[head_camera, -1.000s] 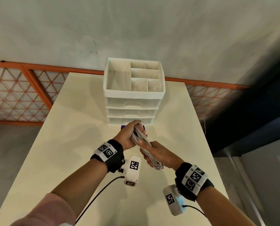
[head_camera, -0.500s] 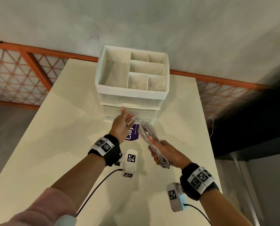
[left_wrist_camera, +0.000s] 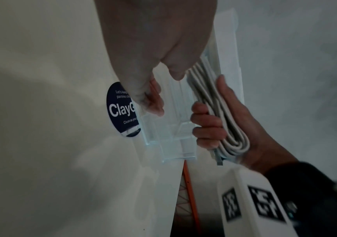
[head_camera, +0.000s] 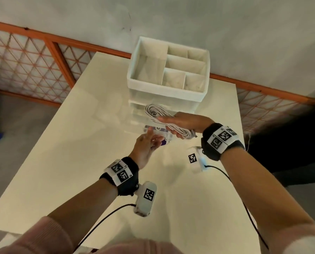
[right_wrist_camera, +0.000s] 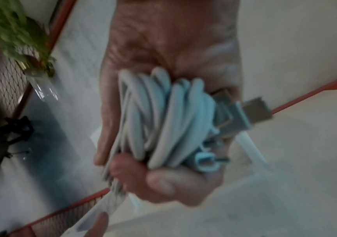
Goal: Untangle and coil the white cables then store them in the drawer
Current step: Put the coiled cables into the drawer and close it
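The white cables, wound into one coil [head_camera: 159, 114] [left_wrist_camera: 220, 115] [right_wrist_camera: 163, 120], sit in my right hand [head_camera: 186, 121] [left_wrist_camera: 244, 126] [right_wrist_camera: 173, 48], whose fingers and thumb wrap round the bundle. A metal plug [right_wrist_camera: 255, 109] sticks out of it. The coil hovers in front of the white drawer unit [head_camera: 164, 88], just above a clear drawer [head_camera: 157, 132] [left_wrist_camera: 173, 128] that is pulled out at the unit's bottom. My left hand [head_camera: 145, 147] [left_wrist_camera: 153, 40] pinches the drawer's front edge, with the thumb on top and the fingers under.
The unit stands at the far end of a cream table [head_camera: 79, 143] and has open compartments on top. A round dark-blue sticker [left_wrist_camera: 121, 110] lies on the table under the drawer. An orange mesh railing [head_camera: 61, 57] runs behind the table, and the floor drops away on both sides.
My left hand let go of the coil, reached to the bottom drawer and drew it out. My right hand carried the coil forward and up, over the drawer.
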